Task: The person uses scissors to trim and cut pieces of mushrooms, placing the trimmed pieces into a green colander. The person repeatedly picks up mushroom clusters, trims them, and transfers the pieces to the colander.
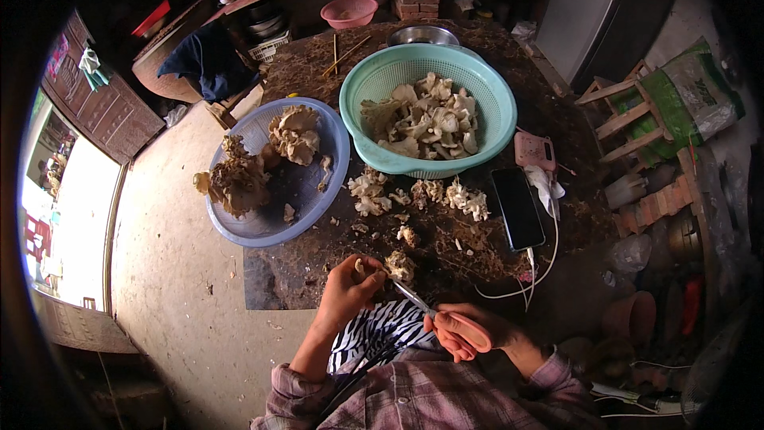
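Between the fingers of my left hand [353, 288] is a small mushroom piece [359, 266]. My right hand [468, 328] grips a pair of scissors [412, 295] with pink handles; their blades point toward the left fingertips and look closed. Just past the tips sits a mushroom clump [400, 266] on the table. Farther off, a turquoise plastic colander [427, 167] holds many torn pale mushrooms [439, 116]. To its left, a blue-grey plastic basket [274, 239] carries large brownish mushroom clusters [239, 185]. Trimmed mushroom stumps [370, 191] lie in front of the colander.
A black phone [518, 209] with a white charging cable [555, 245] lies at the table's right, by a pink device [535, 151]. Behind the colander stand a steel bowl [424, 34] and chopsticks [346, 55]. A wooden stool [627, 110] is beyond the right edge.
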Tool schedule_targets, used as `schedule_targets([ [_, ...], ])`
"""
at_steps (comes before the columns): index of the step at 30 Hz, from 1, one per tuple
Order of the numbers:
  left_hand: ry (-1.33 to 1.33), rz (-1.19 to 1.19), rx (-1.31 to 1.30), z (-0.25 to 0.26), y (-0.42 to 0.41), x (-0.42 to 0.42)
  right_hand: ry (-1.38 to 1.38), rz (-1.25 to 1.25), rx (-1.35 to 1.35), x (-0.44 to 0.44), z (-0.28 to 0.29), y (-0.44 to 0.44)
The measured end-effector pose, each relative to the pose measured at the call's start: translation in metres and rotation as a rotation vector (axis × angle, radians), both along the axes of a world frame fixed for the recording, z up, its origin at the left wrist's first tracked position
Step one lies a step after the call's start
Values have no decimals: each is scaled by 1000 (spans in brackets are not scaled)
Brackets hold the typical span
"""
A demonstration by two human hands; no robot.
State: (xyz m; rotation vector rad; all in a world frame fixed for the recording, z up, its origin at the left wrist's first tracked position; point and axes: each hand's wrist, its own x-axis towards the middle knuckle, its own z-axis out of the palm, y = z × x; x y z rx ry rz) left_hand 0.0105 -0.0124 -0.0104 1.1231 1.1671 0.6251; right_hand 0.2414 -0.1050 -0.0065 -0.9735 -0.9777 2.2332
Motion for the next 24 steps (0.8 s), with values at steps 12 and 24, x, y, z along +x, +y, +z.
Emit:
schedule_targets([
  [12,-47,34,-25,5,-8,-1,-11,-13,-36,-8,-5,7],
  [24,-68,6,36,9,-8,1,-237,1,-14,-15,-2,13],
])
